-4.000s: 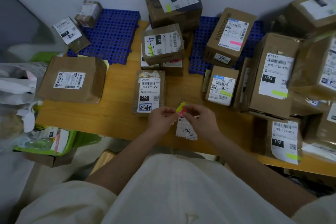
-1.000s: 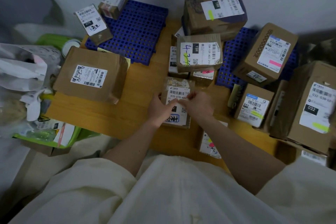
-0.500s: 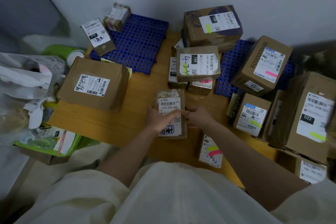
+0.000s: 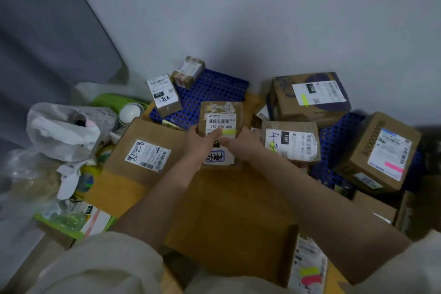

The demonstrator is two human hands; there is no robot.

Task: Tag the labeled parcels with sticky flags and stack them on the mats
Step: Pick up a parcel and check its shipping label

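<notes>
A flat brown parcel (image 4: 220, 117) labelled 070-070-A80 carries a yellow-green sticky flag (image 4: 229, 132) on its label. My left hand (image 4: 202, 144) grips its left side and my right hand (image 4: 241, 143) grips its right side, holding it over the near edge of the left blue mat (image 4: 214, 88). Two small parcels (image 4: 163, 93) stand on that mat's far left. The pad of sticky flags (image 4: 310, 274), yellow and pink, lies on a parcel at the bottom right.
A wide brown parcel (image 4: 148, 150) lies left of my hands on the wooden table (image 4: 229, 198). Tagged parcels (image 4: 310, 98) crowd the right blue mat (image 4: 338, 136). White plastic bags (image 4: 64, 131) and a green package sit at the left table edge. A wall stands behind.
The yellow-green flag now sits on the 070 label. Both hands have lifted the parcel and carried it away from me toward the left blue mat. The view has tilted up.
</notes>
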